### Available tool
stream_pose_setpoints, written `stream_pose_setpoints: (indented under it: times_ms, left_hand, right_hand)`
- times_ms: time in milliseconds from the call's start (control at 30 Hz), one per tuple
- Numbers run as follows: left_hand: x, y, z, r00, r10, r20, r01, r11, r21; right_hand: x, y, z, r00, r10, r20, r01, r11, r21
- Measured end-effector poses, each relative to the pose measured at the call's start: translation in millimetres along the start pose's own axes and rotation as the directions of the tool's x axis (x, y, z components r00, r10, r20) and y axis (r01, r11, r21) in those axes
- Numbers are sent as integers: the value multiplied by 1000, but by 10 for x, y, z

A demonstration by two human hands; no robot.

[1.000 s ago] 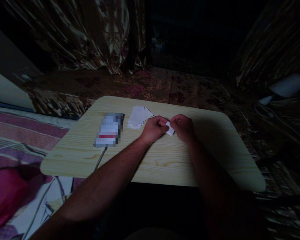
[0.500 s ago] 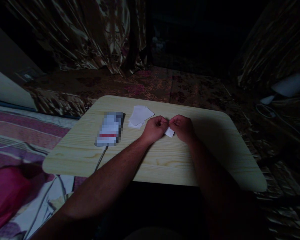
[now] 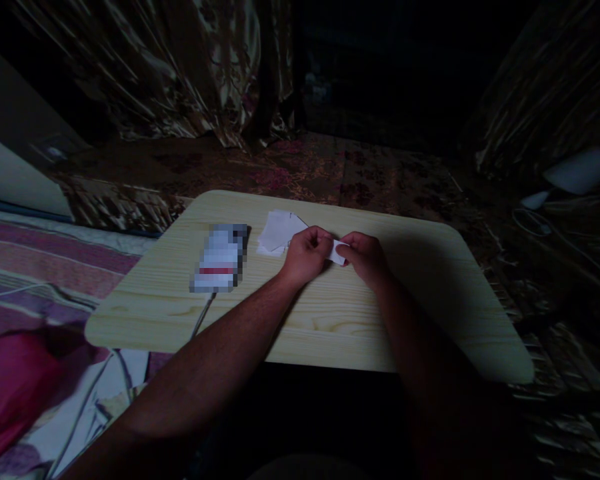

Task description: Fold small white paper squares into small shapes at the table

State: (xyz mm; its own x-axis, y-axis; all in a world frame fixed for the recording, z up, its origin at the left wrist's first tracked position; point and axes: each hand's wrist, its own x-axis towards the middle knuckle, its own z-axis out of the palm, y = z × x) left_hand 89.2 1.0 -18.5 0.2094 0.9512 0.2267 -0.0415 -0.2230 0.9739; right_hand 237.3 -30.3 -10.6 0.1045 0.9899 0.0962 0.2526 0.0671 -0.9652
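Observation:
My left hand (image 3: 306, 255) and my right hand (image 3: 366, 256) meet over the middle of a pale wooden table (image 3: 330, 320), both pinched on one small white piece of paper (image 3: 337, 252) held between them just above the tabletop. A loose stack of white paper squares (image 3: 278, 233) lies just behind my left hand. Left of that stack rests a blurred, phone-like object (image 3: 219, 259) with a cable running off the table's front edge.
The room is dim. Patterned curtains (image 3: 180, 73) hang behind the table over a floral carpet (image 3: 300, 170). A striped blanket (image 3: 35, 280) and pink cloth lie at the left. A white device with cables (image 3: 575, 173) sits on the floor at the right.
Both hands have shifted slightly away from me and a little apart, and the small paper now shows flatter between the fingertips.

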Motion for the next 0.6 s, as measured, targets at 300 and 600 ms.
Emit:
stream_pose_setpoints:
  times_ms: [300,600]
  left_hand:
    - [-24,-6,21,1000,-6,6,6,1000,13]
    - [-12,-15,34,1000,-14,-23,14,1000,2]
  right_hand:
    - [-18,2,20,996,-60,-65,54,994,-97]
    - [-22,20,43,998,-37,-45,35,998,-49]
